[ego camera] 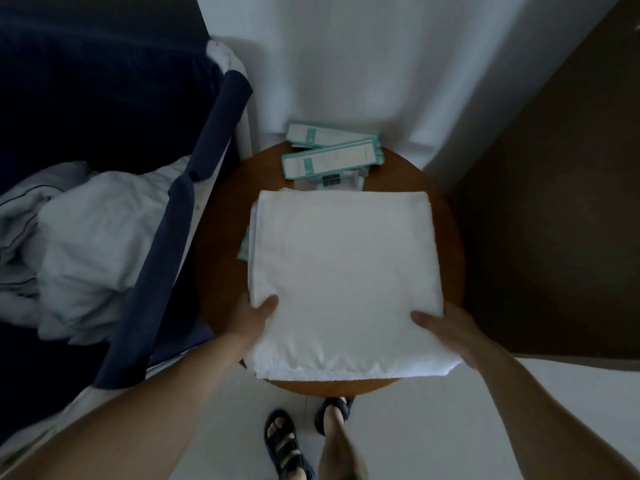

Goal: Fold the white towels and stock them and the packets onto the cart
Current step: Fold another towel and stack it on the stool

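A folded white towel (346,271) lies in a stack on the round wooden table (221,237). My left hand (254,315) grips its near left edge, thumb on top and fingers hidden beneath. At the near right edge my right hand (446,327) grips the same way. Behind the towel, teal-and-white packets (332,159) lie at the table's far edge, over a grey packet (329,180). Another teal packet (243,247) peeks out under the towel's left side.
A cart with a dark blue fabric rim (194,209) stands to the left, holding crumpled white linen (79,237). A white curtain (363,64) hangs behind the table. A dark wall panel (554,202) is on the right. My sandalled feet (287,445) stand on white floor.
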